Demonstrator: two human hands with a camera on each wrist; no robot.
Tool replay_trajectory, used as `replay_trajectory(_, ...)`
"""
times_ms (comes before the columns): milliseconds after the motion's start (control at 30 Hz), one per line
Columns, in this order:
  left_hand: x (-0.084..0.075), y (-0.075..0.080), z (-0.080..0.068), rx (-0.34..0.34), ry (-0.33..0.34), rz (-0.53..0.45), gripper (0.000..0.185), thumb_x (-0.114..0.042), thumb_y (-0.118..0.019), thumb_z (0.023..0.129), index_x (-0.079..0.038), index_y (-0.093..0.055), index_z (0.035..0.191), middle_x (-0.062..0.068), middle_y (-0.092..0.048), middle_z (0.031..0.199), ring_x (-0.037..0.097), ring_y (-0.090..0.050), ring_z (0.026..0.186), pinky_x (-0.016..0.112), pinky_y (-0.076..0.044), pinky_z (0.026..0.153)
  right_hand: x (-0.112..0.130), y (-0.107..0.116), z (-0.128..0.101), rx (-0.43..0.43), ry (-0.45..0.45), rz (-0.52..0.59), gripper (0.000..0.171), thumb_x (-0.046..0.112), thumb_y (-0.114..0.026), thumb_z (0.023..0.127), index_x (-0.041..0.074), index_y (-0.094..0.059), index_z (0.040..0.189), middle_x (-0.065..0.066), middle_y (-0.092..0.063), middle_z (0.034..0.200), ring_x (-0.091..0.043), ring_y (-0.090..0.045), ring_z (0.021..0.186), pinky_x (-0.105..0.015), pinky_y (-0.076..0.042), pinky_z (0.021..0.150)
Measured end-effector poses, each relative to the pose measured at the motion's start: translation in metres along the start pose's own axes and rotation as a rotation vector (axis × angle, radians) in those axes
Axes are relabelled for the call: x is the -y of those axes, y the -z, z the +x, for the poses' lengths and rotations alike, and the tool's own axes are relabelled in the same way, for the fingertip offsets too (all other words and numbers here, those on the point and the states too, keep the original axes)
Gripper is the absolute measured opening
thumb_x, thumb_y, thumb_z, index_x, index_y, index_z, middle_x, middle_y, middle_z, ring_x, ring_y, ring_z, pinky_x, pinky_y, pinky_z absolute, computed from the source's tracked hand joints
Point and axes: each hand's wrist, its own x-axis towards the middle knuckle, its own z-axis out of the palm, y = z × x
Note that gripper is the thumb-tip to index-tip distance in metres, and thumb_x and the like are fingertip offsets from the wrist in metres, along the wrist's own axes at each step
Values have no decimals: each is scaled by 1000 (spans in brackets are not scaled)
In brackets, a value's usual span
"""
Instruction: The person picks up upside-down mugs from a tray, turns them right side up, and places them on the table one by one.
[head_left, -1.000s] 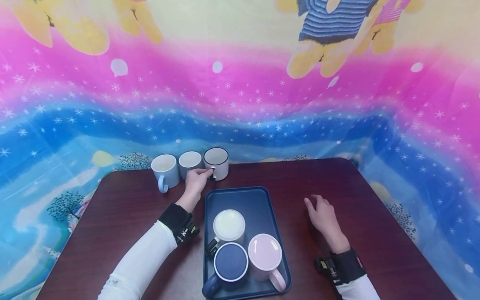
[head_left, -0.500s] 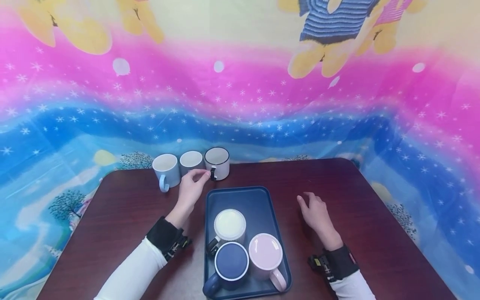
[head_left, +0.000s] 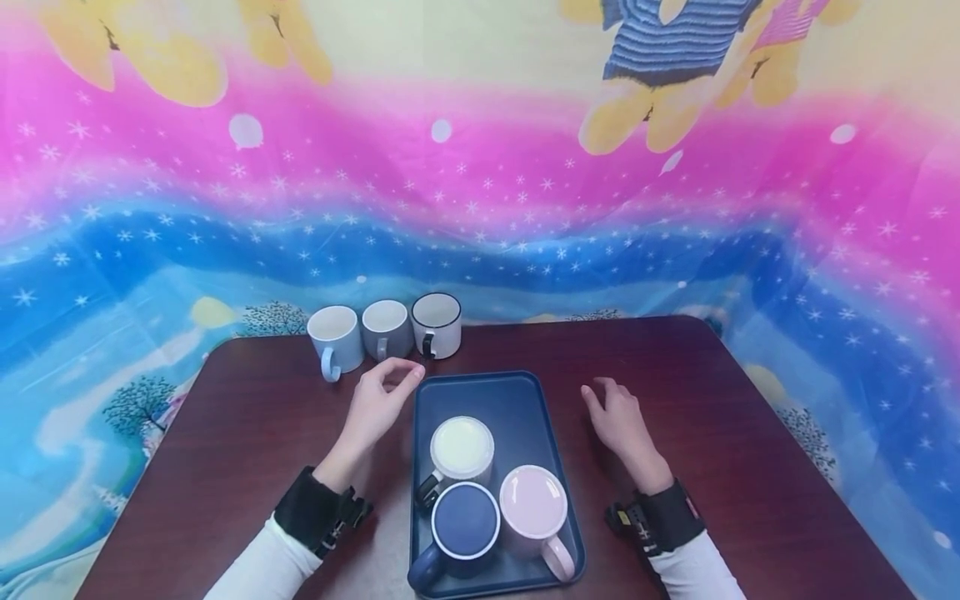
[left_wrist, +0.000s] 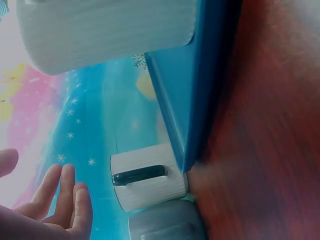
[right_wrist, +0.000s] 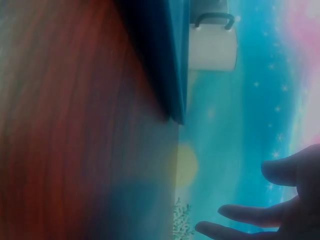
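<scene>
My left hand [head_left: 377, 404] hovers beside the tray's far left corner, fingers relaxed and holding nothing; the left wrist view shows a gap between thumb and fingers. Just beyond it stand a white mug with a black rim and handle [head_left: 442, 333], a grey mug [head_left: 392, 337] and a light blue mug [head_left: 336, 340] in a row. To the right of the tray my right hand [head_left: 621, 419] is held over the table, its fingers loosely spread around nothing. On the dark blue tray [head_left: 480, 392] are a white mug with a black handle [head_left: 461, 446], a navy mug [head_left: 465, 521] and a pink mug [head_left: 532, 502].
The dark reddish-brown table [head_left: 720, 417] extends on both sides of the tray. Along its back edge hangs a colourful printed cloth [head_left: 525, 208], close behind the row of mugs.
My left hand has let go of the black handle of the rimmed white mug and drawn back toward me. My right hand has shifted left, nearer the tray. The mugs stay in place.
</scene>
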Motion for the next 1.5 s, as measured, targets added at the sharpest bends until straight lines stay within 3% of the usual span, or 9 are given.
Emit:
replay_trajectory(433, 11, 4, -25, 72, -44, 43, 31, -41, -66, 87, -17, -67, 106, 1, -69, 102, 19, -64, 94, 36, -53, 83, 12, -6, 2, -4, 9, 6, 54, 34, -46, 100, -6, -42, 135, -32, -49, 131, -48, -43, 122, -59, -39, 97)
replay_trajectory(867, 17, 3, -47, 221, 45, 107, 22, -36, -70, 85, -21, -68, 100, -5, -69, 94, 11, -64, 86, 29, -53, 77, 20, -9, 2, 11, 9, 22, 53, 35, -46, 100, -4, -42, 136, -29, -49, 132, -45, -44, 123, -58, -41, 98)
replay_trajectory(1267, 13, 11, -59, 364, -18, 127, 29, -40, -68, 85, -15, -68, 99, -4, -69, 92, 11, -63, 87, 32, -51, 81, 30, -11, 4, 20, 15, 33, 53, 35, -45, 100, -4, -42, 135, -28, -50, 131, -44, -45, 123, -57, -41, 97)
replay_trajectory(1500, 13, 12, -62, 404, -27, 159, 28, -43, -67, 85, -17, -69, 96, -6, -69, 89, 10, -63, 86, 31, -52, 80, 33, -12, 5, 19, 22, 27, 53, 36, -46, 100, -3, -43, 135, -28, -51, 130, -44, -45, 123, -57, -41, 97)
